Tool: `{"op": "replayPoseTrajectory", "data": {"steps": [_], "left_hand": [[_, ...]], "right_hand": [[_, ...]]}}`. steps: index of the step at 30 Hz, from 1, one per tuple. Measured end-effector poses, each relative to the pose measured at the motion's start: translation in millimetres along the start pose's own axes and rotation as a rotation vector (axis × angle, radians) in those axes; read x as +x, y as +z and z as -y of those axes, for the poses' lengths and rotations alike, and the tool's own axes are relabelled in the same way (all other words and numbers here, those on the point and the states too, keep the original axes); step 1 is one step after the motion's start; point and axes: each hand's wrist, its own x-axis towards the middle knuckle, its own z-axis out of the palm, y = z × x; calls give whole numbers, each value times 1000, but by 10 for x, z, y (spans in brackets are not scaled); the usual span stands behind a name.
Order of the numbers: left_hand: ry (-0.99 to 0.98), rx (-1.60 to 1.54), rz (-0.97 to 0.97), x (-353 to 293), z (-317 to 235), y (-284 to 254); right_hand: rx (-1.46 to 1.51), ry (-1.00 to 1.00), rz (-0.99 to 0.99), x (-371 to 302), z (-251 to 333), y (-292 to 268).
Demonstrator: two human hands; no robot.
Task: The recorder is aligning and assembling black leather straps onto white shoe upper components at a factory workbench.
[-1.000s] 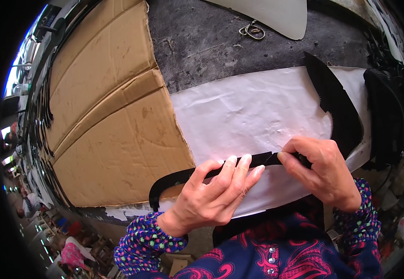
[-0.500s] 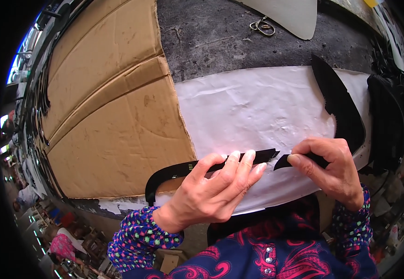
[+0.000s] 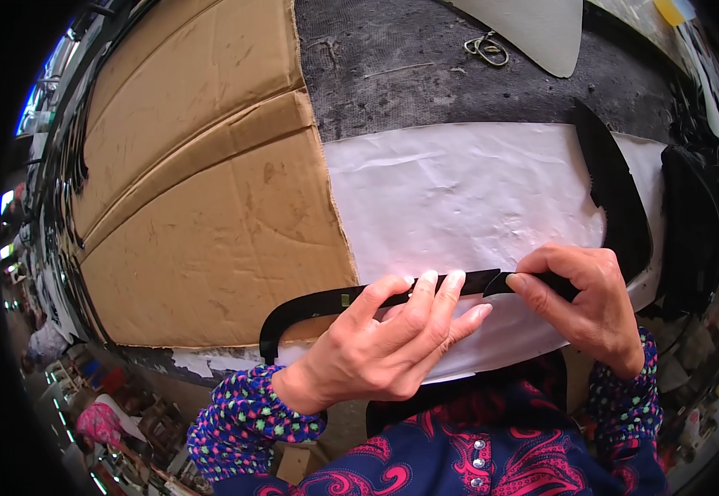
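My left hand [image 3: 388, 343] is closed on a thin black curved strip [image 3: 295, 311], fingers over its upper edge. The strip bends down at its left end and carries a small pale mark. Between thumb and finger, my right hand [image 3: 587, 302] pinches the narrow tip of a second black strip [image 3: 497, 284]. The two ends meet and seem to overlap between my hands. Beyond my right hand, a wide black curved piece [image 3: 620, 194] with a ragged inner edge lies on white sheeting [image 3: 458, 190]. My hand hides whether it joins the pinched tip.
Brown cardboard [image 3: 210, 223] covers the left of the work surface. At the back are dark rough cloth [image 3: 376, 78], a looped cord [image 3: 487, 50] and a grey flat panel [image 3: 541, 33]. Black pieces [image 3: 698, 223] are heaped along the right edge. Another person in pink [image 3: 101, 422] appears lower left.
The gap between the two black ends has closed; the tip in my right hand now meets the left strip. The whole view has shifted slightly.
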Motion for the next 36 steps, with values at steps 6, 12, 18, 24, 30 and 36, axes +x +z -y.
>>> {"op": "replayPoseTrajectory", "data": {"steps": [6,12,18,24,30,36], "left_hand": [[-4,12,-1,18,-8,-12],[-7,23,14,13,-7,-14],[-2,20,23,13,-4,-17],[2,15,20,11,2,-15],[5,20,24,11,2,-16],[-1,25,25,6,-5,-13]], "right_hand": [[-6,13,10,7,9,1],[-15,7,14,10,7,0],[-11,25,23,17,0,6],[-16,47,23,24,12,4],[-15,59,31,35,23,-7],[-4,57,42,49,15,-12]]}}
